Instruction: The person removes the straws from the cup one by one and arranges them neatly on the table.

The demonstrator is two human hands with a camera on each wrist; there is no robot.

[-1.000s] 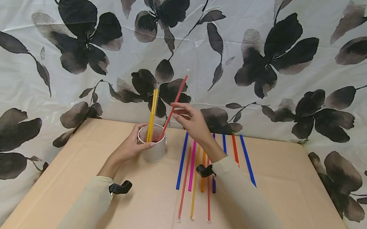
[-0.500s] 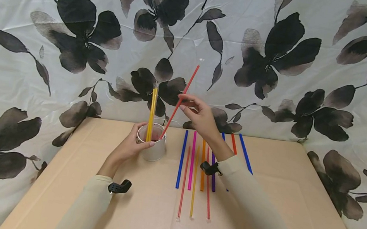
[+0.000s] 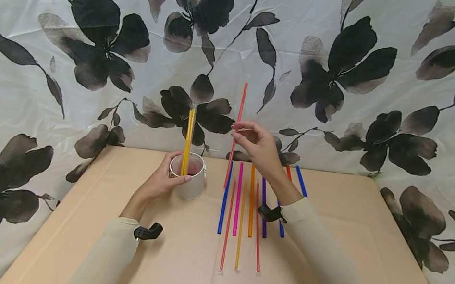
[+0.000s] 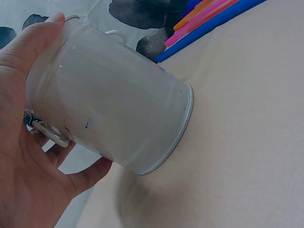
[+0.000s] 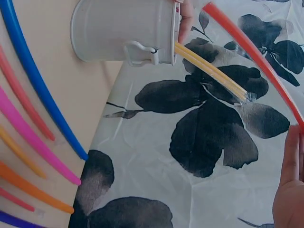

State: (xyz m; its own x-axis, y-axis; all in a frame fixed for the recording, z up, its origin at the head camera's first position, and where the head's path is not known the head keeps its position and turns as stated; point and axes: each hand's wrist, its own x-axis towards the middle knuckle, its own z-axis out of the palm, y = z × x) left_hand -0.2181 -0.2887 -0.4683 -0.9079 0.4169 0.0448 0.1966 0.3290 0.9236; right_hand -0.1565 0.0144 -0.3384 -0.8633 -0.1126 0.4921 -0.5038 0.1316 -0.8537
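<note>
Pinching the red stick (image 3: 242,103) near mid-length with my right hand (image 3: 260,147), upright and clear of the white bucket (image 3: 192,190) my left hand (image 3: 161,177) grips, I risk it swivelling because the hold's so slight.

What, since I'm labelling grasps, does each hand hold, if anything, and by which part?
The left hand grips the bucket by its side near the top; the right hand pinches a red stick mid-length.

The right hand (image 5: 289,192), cut off at the edge, apparently pinches a red stick (image 5: 256,56).
</note>
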